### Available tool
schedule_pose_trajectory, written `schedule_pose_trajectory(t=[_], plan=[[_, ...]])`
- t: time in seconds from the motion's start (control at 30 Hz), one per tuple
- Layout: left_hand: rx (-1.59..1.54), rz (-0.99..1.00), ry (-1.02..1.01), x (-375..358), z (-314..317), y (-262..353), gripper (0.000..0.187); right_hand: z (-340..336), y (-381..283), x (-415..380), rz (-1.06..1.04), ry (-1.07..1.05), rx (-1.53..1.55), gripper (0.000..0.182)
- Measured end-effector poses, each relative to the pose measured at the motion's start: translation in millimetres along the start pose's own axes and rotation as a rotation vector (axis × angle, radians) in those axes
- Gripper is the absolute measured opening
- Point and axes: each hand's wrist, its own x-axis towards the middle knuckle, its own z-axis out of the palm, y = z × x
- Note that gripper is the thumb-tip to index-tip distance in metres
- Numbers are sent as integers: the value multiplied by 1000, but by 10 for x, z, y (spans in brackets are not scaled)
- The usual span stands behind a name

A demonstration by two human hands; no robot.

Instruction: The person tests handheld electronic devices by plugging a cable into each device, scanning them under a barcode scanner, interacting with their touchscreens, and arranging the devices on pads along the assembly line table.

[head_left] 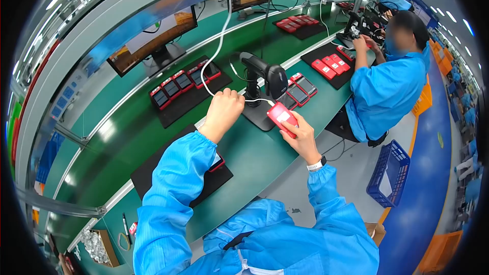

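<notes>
My right hand [302, 139] grips a red handheld device [283, 117] with a white label on its upturned side. A white cable [221, 38] hangs from above, runs through the closed fingers of my left hand [224, 110] and ends at the device's top edge. Right behind the device stands a black barcode scanner [275, 79] on a stand. Red-framed devices [301, 87] lie with screens up beside the scanner. Under my left forearm, another device [217, 162] partly shows on a black mat [214, 181].
More red devices [171, 87] rest in a row on a dark mat at the back, near a monitor [153, 40]. To the right sits a co-worker in blue [389, 97], by red devices [331, 66]. A blue basket [389, 173] stands on the floor; a cardboard box [104, 247] is lower left.
</notes>
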Motion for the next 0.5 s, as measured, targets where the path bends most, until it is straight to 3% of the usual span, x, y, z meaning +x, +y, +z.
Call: schedule_pose_trajectory(t=[0.2, 0.27, 0.4, 0.43, 0.5], plan=[[8, -24, -12, -4, 26, -4, 8, 20, 85, 52, -79, 3, -20, 36], [-10, -34, -66, -19, 22, -20, 14, 10, 56, 53, -68, -1, -18, 35], [-224, -46, 115, -112, -555, 21, 40, -137, -253, 7, 51, -25, 234, 34], [-278, -27, 114, -163, -835, 81, 52, -288, -454, 16, 14, -99, 263, 34], [-343, 78, 202, -466, -993, 344, 52, -537, -971, 43, -84, -194, 330, 39]])
